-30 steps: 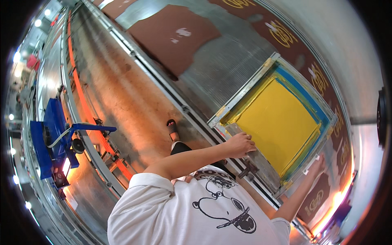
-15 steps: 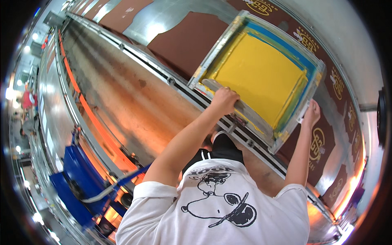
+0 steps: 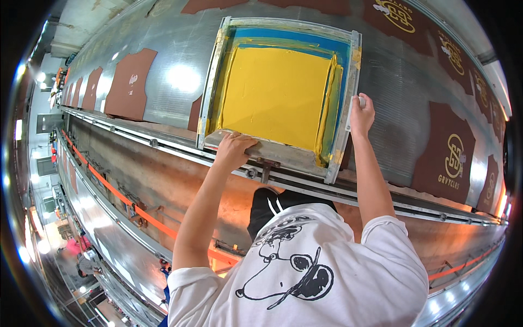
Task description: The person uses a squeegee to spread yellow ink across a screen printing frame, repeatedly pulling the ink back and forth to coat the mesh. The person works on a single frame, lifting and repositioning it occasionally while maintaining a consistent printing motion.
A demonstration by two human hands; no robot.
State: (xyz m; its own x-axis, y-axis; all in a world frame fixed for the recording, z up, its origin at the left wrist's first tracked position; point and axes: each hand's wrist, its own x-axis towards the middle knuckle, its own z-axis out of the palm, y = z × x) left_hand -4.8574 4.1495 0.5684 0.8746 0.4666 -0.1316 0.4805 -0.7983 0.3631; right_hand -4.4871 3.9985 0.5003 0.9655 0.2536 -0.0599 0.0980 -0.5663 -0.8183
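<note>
A screen-printing frame [image 3: 211, 82] with pale metal rails lies over the long table. Thick yellow ink [image 3: 278, 98] covers most of its mesh, with a blue border [image 3: 294, 36] showing at the far and right sides. Along the frame's near edge rests a long grey squeegee [image 3: 286, 154], tilted slightly down to the right. My left hand [image 3: 234, 150] is closed over the squeegee near its left end. My right hand [image 3: 363, 115] is wrapped round a small pale handle on the frame's right rail. The fabric under the frame is mostly hidden.
Brown fabric pieces [image 3: 128, 84] lie on the shiny metal table [image 3: 392, 109]; those to the right [image 3: 447, 155] bear yellow prints. A metal guide rail [image 3: 408, 204] runs along the table's near edge. Across the aisle is another long table [image 3: 103, 204], with a person [image 3: 87, 264] farther off.
My view has turned, so the frame now appears squarer and farther left. Both hands keep their grips on squeegee and handle. The blue machine at lower left has mostly left view.
</note>
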